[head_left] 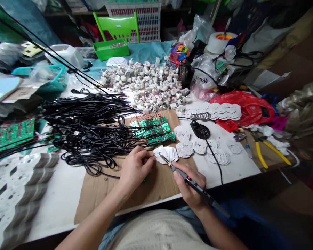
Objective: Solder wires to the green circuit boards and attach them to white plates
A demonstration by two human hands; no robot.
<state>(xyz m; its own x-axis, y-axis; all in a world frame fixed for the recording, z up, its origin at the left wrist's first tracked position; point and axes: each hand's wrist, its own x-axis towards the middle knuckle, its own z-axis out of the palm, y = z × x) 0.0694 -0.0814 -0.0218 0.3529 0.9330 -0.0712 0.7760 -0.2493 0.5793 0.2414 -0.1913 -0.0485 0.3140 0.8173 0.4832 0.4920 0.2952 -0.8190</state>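
Observation:
My right hand (189, 182) grips a soldering iron (195, 186) with a small red light on its dark handle. The iron's metal tip points up and left, over a fan of white boards (167, 153). Close by on the left, my left hand (137, 165) is closed in a pinch, with a thin red wire (153, 156) showing at its fingertips. Part of a green board (145, 180) peeks out below that hand. Wired green circuit boards (156, 129) lie in rows just beyond, joined to black cables (94, 135). Brown cardboard (104, 198) lies beneath both hands.
A soldering iron stand with a coil (200, 116) and black base (200, 130) sits right of the boards. More white boards (199, 146) lie nearby. White motors (156, 81) are heaped behind. Yellow-handled pliers (261, 152) and a red bag (250, 107) are at right.

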